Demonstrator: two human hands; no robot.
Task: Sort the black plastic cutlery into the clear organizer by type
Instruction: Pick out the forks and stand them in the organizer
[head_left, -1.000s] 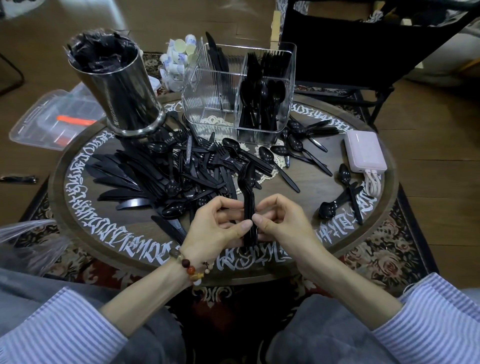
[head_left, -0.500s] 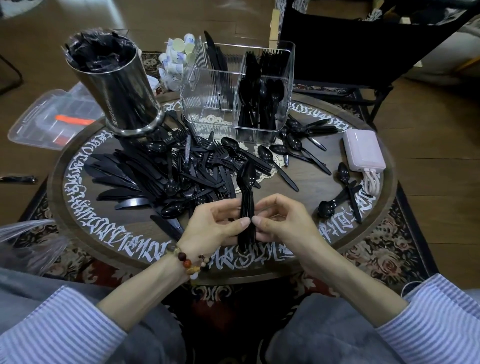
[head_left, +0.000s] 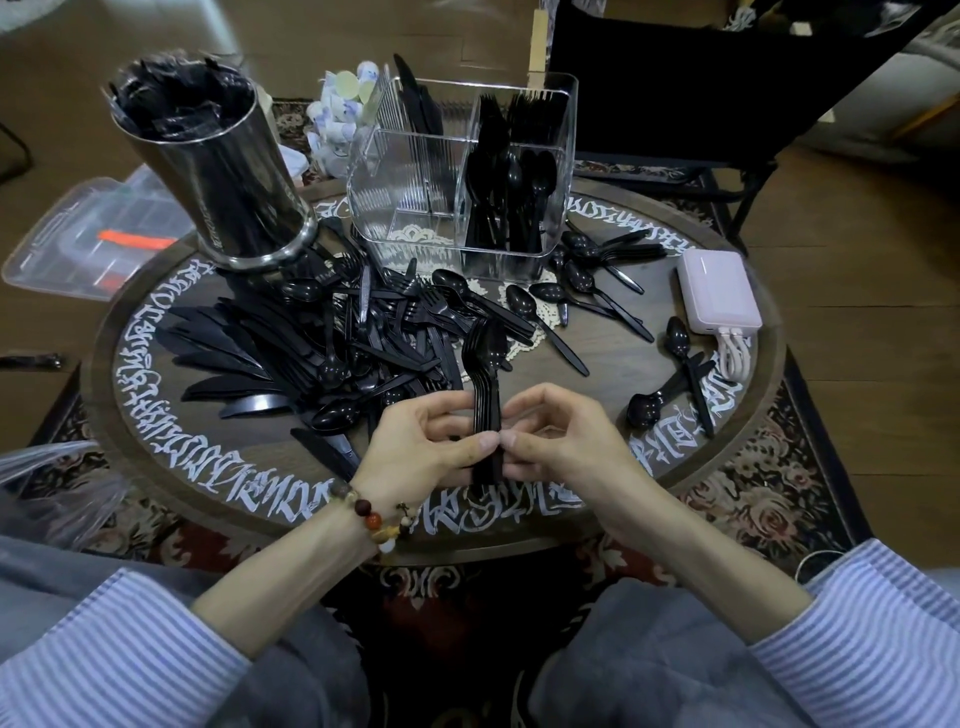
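Note:
A stacked bundle of black spoons stands between my hands near the table's front edge, bowls pointing away. My left hand and my right hand both pinch its handles from either side, thumbs meeting in front. The clear organizer stands at the back centre: spoons and forks fill its right compartments, a few knives lean at its back left, and the front left compartment is bare. A heap of mixed black cutlery covers the table's left half. Loose spoons lie to the right.
A tall steel cylinder lined with a black bag stands at the back left. A pink power bank with cables lies at the right edge. The round wooden table has white lettering. A black chair stands behind; a clear plastic box sits on the floor left.
The spoon bundle stays pinched between both hands; the fingers have shifted slightly along its handles. Otherwise nothing has moved.

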